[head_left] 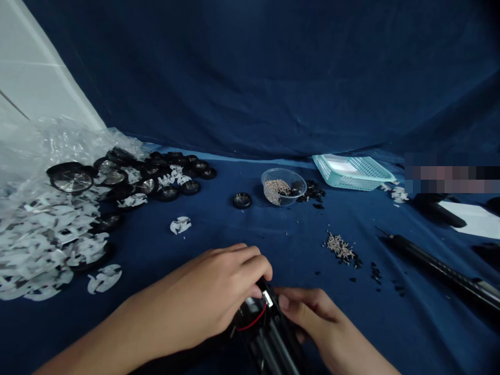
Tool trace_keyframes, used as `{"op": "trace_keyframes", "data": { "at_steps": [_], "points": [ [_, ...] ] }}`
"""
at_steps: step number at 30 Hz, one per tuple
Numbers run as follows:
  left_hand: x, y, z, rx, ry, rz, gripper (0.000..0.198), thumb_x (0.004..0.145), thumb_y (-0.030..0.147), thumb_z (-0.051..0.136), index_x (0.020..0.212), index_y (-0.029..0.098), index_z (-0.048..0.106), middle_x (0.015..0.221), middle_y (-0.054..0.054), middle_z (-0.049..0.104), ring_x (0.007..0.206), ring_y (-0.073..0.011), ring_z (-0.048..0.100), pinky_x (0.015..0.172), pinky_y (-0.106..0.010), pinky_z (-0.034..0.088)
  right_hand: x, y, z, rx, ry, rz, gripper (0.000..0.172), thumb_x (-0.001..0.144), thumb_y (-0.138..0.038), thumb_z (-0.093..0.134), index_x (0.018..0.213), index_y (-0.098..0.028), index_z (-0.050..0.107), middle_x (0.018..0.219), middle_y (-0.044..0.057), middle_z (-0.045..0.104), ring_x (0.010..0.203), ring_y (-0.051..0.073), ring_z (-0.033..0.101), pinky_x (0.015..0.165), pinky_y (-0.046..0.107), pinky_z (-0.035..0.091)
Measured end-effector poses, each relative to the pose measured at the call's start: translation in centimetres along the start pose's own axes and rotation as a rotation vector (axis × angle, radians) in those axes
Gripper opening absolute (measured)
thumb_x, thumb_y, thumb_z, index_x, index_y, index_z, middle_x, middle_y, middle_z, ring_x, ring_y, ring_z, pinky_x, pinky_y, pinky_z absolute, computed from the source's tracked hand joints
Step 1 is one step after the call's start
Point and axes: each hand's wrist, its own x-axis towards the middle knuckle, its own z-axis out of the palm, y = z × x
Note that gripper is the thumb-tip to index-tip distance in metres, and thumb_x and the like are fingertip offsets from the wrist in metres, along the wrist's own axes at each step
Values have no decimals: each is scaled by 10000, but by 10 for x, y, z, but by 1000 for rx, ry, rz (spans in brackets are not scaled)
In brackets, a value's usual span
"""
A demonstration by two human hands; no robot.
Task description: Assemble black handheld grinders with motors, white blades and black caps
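A black plastic housing (273, 338) with long ridges and a red wire (253, 322) lies at the bottom centre, partly cut off by the frame. My left hand (219, 291) is closed over its upper left end, the fingers curled down on it. On the right side my right hand (312, 312) grips the housing between thumb and fingers. Between the two hands a small silvery part (267, 298) shows near the housing's edge. What the left fingertips press is hidden.
White plastic pieces (47, 234) and black round cups (167, 191) pile at left beside clear plastic bags (74, 140). A bowl (283, 187) holds small screws. Loose screws (339, 247), a black electric screwdriver (441, 268) and a turquoise basket (353, 177) are at right.
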Motion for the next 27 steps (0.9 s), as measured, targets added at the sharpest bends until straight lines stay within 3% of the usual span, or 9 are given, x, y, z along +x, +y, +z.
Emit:
{"op": "trace_keyframes", "data": {
  "at_steps": [3, 7, 12, 15, 18, 23, 27],
  "points": [
    [0, -2, -1, -23, -41, 3, 230, 894, 15, 475, 928, 229, 554, 926, 37, 576, 884, -128, 586, 738, -225, 425, -3, -15, -8, -352, -95, -369, 310, 926, -390, 528, 1088, -220, 731, 842, 24, 716, 834, 219, 654, 763, 294, 508],
    [2, -7, 5, -18, -56, -10, 262, 883, -3, 468, 975, 231, 540, 988, 21, 579, 929, -147, 592, 780, -255, 433, 2, -24, -13, -616, -171, -555, 335, 953, -239, 446, 1206, -247, 665, 954, 38, 722, 792, 180, 683, 763, 266, 521],
    [5, -8, 17, 20, -74, -16, 266, 869, -4, 461, 977, 229, 529, 1004, 6, 596, 932, -181, 603, 799, -313, 465, 10, -14, -11, -889, -98, -576, 291, 835, -124, 459, 953, -183, 718, 753, 50, 711, 634, 183, 682, 583, 245, 483],
    [6, -5, 21, 64, -95, -14, 291, 844, -22, 467, 992, 219, 541, 1004, -10, 613, 959, -204, 607, 836, -346, 473, 11, -10, -11, -892, -44, -497, 269, 777, -102, 475, 872, -178, 715, 676, 19, 695, 526, 147, 626, 496, 225, 424],
    [6, -4, 19, 91, -117, -36, 346, 814, -52, 469, 1021, 216, 538, 1036, -14, 607, 982, -216, 602, 854, -373, 482, 9, -13, -12, -789, -60, -440, 277, 826, -152, 473, 915, -200, 731, 693, 2, 703, 571, 149, 639, 521, 219, 445],
    [8, -5, 12, 71, -130, -54, 255, 864, -2, 480, 997, 211, 526, 1028, -5, 589, 939, -211, 608, 778, -372, 511, 7, -18, -13, -639, -95, -474, 320, 918, -223, 441, 1067, -238, 724, 872, 22, 734, 776, 183, 703, 710, 259, 543],
    [7, -4, 11, 65, -117, -55, 225, 887, 22, 477, 996, 206, 547, 1042, -8, 596, 967, -210, 608, 803, -367, 514, 7, -16, -11, -569, -8, -480, 304, 897, -248, 501, 1095, -248, 731, 897, 43, 747, 792, 208, 717, 729, 281, 567]
  ]
}}
